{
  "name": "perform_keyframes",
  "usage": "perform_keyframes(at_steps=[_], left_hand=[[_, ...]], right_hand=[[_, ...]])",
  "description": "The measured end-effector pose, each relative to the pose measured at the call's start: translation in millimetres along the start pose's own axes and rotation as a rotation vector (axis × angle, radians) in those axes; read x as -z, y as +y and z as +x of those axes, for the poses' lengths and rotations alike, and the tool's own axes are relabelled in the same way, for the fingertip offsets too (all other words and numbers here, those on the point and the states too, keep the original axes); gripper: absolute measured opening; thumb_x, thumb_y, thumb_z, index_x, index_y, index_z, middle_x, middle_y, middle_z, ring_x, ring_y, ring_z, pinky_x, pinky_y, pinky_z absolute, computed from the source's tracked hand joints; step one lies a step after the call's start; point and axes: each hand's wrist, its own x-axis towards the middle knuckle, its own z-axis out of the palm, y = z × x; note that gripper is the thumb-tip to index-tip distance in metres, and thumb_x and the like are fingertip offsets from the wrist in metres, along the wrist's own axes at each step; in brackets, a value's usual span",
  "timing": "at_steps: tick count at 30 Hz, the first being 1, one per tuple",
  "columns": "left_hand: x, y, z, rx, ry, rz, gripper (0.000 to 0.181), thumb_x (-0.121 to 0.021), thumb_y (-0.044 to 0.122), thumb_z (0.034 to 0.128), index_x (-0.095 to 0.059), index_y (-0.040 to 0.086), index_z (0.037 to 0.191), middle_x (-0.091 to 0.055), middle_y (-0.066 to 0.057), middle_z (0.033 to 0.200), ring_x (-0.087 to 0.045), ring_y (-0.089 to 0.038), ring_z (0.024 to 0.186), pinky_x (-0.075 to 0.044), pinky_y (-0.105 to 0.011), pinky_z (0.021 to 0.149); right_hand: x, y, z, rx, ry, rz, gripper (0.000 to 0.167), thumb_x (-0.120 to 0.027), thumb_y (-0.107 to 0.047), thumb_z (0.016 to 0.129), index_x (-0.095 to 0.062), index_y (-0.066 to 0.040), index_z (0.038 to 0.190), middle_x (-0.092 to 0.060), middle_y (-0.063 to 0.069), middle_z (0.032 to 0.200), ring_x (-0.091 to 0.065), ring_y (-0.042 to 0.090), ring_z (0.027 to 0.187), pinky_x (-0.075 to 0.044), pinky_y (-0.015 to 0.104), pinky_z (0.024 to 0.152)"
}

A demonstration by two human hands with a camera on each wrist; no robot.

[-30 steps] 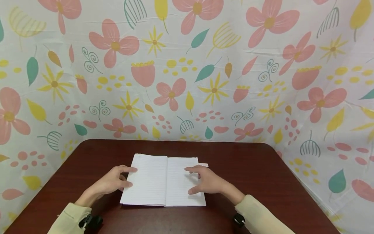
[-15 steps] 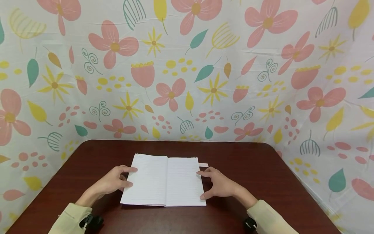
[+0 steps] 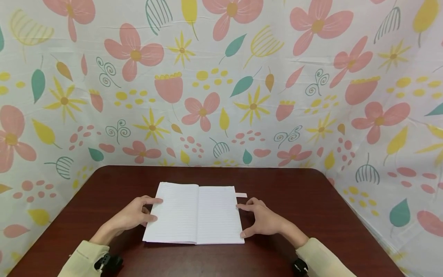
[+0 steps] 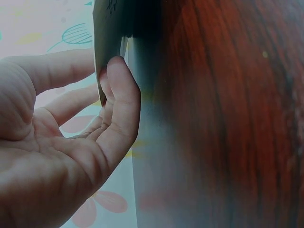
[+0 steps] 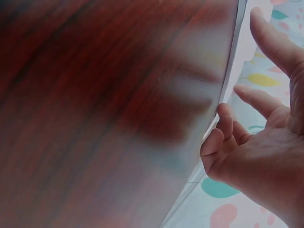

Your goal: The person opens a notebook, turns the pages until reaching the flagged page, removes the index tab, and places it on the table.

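An open notebook (image 3: 219,215) with blank lined pages lies on the table. My left hand (image 3: 131,213) grips its left edge in the head view, thumb and index finger on the page. The left wrist view shows the other fingers (image 4: 124,99) curled under the cover (image 4: 108,38). Beside the right edge, my right hand (image 3: 264,219) has its index fingertip and thumb tip at the page's border, spread apart. In the right wrist view its other fingers (image 5: 223,128) are bent by the notebook's thin edge (image 5: 232,61); no firm hold shows.
A pale strip (image 3: 241,195) sticks out past the notebook's upper right side. The dark red wooden table (image 3: 287,188) carries the notebook. Behind it and at both sides hangs a flower-printed cloth (image 3: 221,115). Each wrist wears a black device (image 3: 108,263).
My right hand has drawn back to the right, from over the right page to its outer edge, uncovering the pale strip. The left hand and the notebook have stayed nearly still.
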Motion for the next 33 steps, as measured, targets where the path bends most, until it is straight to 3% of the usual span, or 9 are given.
perform_keyframes(at_steps=[33], left_hand=[[0.3, -1.0, 0.0, 0.0, -0.011, -0.009, 0.058, -0.077, -0.003, 0.0921, -0.056, -0.01, 0.146, -0.037, -0.04, 0.146, -0.064, -0.028, 0.073, -0.061, -0.039, 0.066]], right_hand=[[-3.9, -0.6, 3.0, -0.007, 0.0, -0.02, 0.086, -0.096, -0.034, 0.077, -0.06, -0.006, 0.15, -0.048, 0.014, 0.133, -0.042, 0.035, 0.123, -0.047, 0.054, 0.093]])
